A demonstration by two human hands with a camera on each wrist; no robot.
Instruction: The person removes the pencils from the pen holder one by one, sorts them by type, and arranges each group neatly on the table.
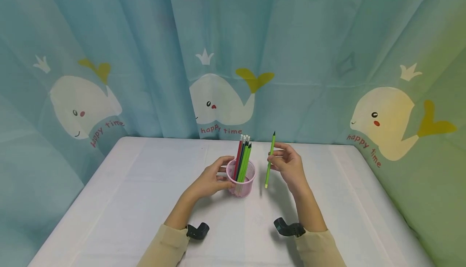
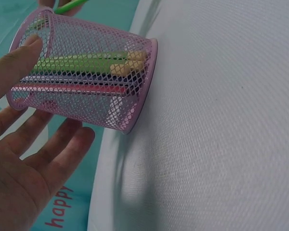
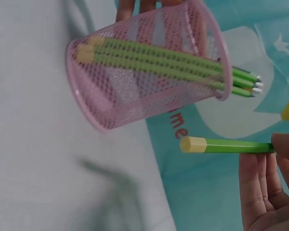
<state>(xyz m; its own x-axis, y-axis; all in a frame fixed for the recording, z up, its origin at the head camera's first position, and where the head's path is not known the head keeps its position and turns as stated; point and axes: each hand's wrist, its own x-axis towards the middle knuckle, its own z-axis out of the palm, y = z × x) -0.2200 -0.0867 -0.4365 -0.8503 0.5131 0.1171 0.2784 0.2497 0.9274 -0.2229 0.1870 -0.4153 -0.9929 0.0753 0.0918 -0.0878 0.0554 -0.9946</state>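
Note:
A pink mesh pencil cup (image 1: 244, 188) stands on the table with several pencils (image 1: 244, 162) in it, green, red and dark ones. My left hand (image 1: 211, 178) holds the cup from its left side, the thumb in front and the fingers behind, as the left wrist view shows. To the right of the cup, my right hand (image 1: 289, 166) pinches a green pencil (image 1: 271, 164) between thumb and fingertips. That pencil is raised over the table, dark tip up, its pale yellow end (image 3: 193, 144) pointing down. Through the mesh, yellow ends (image 2: 127, 63) of green pencils show near the cup's base.
The white table (image 1: 145, 202) reaches back to a blue-green curtain (image 1: 309, 36) printed with whales. A dark band with a bent piece sits at each wrist, the left band (image 1: 198, 231) and the right band (image 1: 289, 227).

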